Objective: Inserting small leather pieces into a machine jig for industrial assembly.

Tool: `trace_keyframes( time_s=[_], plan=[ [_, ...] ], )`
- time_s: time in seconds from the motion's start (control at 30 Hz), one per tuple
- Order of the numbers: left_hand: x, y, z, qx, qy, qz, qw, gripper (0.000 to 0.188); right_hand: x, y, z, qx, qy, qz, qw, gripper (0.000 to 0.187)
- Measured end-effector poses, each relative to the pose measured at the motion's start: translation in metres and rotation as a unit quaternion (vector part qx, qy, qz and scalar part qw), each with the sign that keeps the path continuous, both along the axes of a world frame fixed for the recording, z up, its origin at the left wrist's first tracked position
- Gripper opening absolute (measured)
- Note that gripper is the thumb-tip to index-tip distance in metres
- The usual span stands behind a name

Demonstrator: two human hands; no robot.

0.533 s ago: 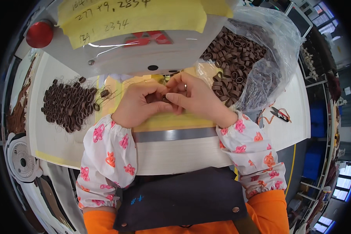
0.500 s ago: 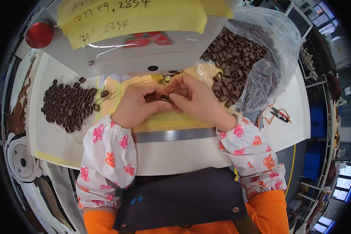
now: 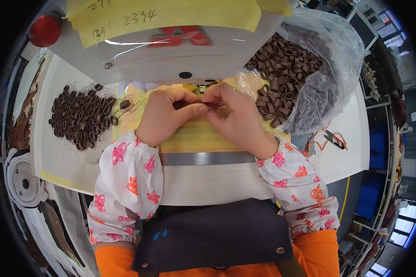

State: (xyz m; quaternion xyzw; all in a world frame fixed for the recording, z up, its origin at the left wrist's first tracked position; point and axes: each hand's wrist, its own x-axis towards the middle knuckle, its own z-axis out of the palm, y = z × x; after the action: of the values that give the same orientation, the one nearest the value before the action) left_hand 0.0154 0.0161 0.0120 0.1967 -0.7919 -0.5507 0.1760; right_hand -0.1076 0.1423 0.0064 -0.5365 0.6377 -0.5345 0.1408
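Note:
Just in front of the white sewing machine's (image 3: 145, 64) needle area, my two hands meet fingertip to fingertip. My left hand (image 3: 168, 113) pinches a small brown loop (image 3: 203, 105) between thumb and fingers. From the other side, the fingers of my right hand (image 3: 238, 115) close on the same loop; they cover most of it. Under both hands lies the yellow-taped work surface (image 3: 194, 138) with a metal strip along its front. A single brown loop (image 3: 125, 104) with loose threads rests left of my left hand.
Many brown loops with thread tails form a pile (image 3: 83, 117) on the left of the table. At the right, more loops (image 3: 282, 69) spill from a clear plastic bag (image 3: 309, 104). Thread snips (image 3: 335, 139) lie near the right edge. A white fan (image 3: 25, 182) stands at left.
My joined hands have shifted slightly up toward the machine, and the loop has turned between the fingertips. The whole view has also tilted a little. Both hands keep their grip.

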Motion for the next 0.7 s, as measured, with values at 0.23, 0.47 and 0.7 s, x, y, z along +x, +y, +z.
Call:
trace_keyframes(
  time_s=[0.23,0.47,0.7],
  plan=[
    [-0.004,0.0,-0.012,-0.121,0.005,0.046,0.992,0.019,0.003,-0.009,-0.001,0.067,-0.044,-0.072,0.994,0.013],
    [-0.012,-0.001,-0.01,-0.181,-0.051,0.102,0.977,0.023,-0.004,-0.016,-0.002,0.036,0.079,-0.113,0.99,0.01],
    [-0.016,-0.005,-0.016,-0.137,-0.03,0.12,0.983,0.024,-0.008,-0.018,-0.003,0.007,0.113,-0.114,0.987,0.006]
  ],
)
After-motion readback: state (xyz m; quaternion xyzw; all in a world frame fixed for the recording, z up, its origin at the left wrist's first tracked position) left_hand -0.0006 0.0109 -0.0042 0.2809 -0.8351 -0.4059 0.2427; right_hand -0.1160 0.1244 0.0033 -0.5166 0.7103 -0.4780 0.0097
